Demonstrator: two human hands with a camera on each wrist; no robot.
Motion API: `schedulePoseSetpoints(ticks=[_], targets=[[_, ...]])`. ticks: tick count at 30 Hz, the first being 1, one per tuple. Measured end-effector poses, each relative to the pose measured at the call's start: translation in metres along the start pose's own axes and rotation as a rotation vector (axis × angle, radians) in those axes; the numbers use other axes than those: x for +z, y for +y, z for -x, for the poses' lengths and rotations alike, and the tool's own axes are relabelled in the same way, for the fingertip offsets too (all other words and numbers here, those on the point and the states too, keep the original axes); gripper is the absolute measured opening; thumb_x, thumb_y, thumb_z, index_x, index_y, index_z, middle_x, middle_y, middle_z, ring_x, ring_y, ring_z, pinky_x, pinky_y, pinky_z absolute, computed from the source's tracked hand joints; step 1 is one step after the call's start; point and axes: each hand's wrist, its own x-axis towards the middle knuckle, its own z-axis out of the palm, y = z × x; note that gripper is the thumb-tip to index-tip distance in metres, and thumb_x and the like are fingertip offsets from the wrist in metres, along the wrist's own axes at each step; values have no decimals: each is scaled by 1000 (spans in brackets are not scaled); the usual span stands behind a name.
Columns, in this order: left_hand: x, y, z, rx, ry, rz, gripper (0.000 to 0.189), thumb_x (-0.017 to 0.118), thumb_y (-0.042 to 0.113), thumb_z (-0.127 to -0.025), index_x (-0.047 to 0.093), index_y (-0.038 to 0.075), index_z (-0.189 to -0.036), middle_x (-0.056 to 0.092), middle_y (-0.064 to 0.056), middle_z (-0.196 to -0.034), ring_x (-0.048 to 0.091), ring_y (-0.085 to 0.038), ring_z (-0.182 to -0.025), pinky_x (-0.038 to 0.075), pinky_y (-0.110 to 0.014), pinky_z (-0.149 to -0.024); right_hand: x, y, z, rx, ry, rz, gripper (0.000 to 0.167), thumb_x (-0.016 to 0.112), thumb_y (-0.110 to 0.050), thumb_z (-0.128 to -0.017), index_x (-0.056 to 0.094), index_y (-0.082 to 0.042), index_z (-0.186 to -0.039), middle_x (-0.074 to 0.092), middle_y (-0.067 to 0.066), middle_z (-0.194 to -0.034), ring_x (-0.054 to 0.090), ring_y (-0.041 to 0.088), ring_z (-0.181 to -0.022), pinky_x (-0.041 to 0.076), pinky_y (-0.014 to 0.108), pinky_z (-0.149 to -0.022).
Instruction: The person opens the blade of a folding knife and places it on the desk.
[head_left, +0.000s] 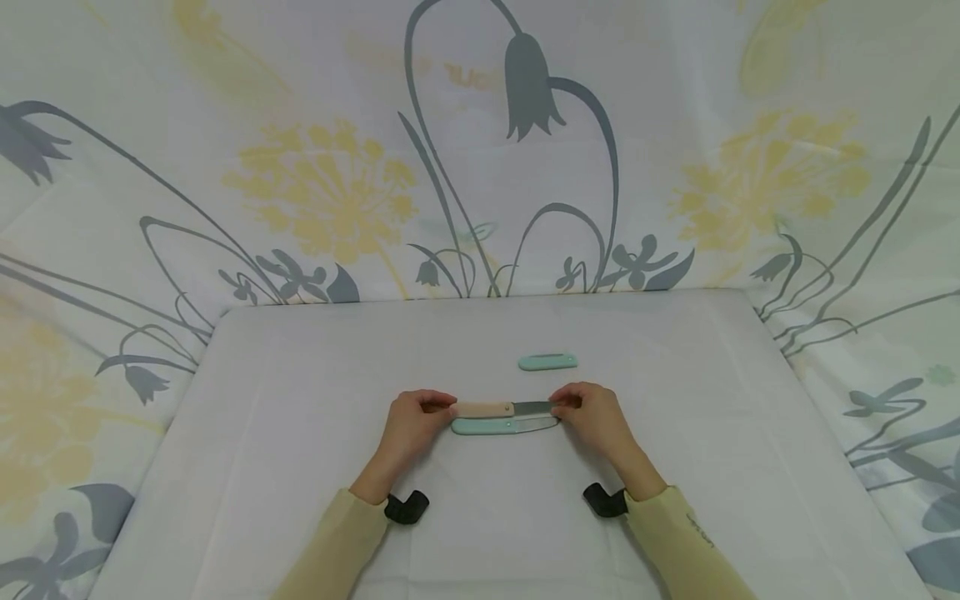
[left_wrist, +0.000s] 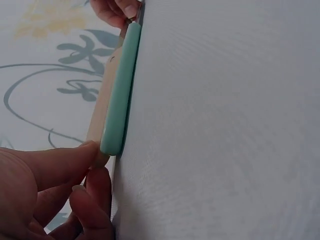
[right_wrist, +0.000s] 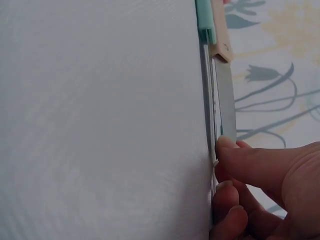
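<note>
A folding knife with a beige handle [head_left: 483,410] lies opened out in the middle of the white surface, its grey blade [head_left: 531,407] pointing right. My left hand [head_left: 412,425] pinches the free end of that handle. At the other end, my right hand [head_left: 597,419] pinches the blade near its tip, which the fingers hide. Just in front and parallel lies a second opened knife with a mint green handle [left_wrist: 121,95]; its thin blade [head_left: 536,424] ends close to my right fingers. Behind them is a folded mint green knife [head_left: 548,362].
The white tabletop [head_left: 337,350] ends at the back against a floral cloth [head_left: 480,167] with grey and yellow flowers. The same cloth rises on the left and right. Black bands [head_left: 407,507] sit at both wrists, at the pale yellow sleeves [head_left: 333,542].
</note>
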Motion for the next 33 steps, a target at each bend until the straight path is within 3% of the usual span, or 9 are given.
schedulePoseSetpoints(ticks=[13, 25, 33], targets=[[3, 3, 2, 20, 27, -110, 14, 77, 14, -87, 78, 11, -101, 68, 2, -88, 61, -15, -82, 49, -34, -76, -2, 0, 3, 0, -24, 26, 13, 77, -4, -85, 77, -6, -98, 68, 4, -96, 61, 19, -86, 49, 33, -73], [2, 3, 3, 45, 28, -126, 14, 74, 15, -90, 78, 12, -103, 69, -2, -96, 61, -18, -88, 50, -38, -79, -7, 0, 2, -19, -38, 41, 14, 74, -4, -88, 77, -5, -102, 67, 5, -98, 61, 20, -89, 49, 35, -76], [0, 12, -2, 62, 50, -129, 18, 73, 13, -89, 77, 11, -106, 70, 0, -96, 62, -17, -87, 51, -38, -78, -11, 3, 0, -42, -37, 16, 18, 73, -5, -88, 76, -7, -106, 69, 6, -101, 59, 21, -87, 47, 36, -76]])
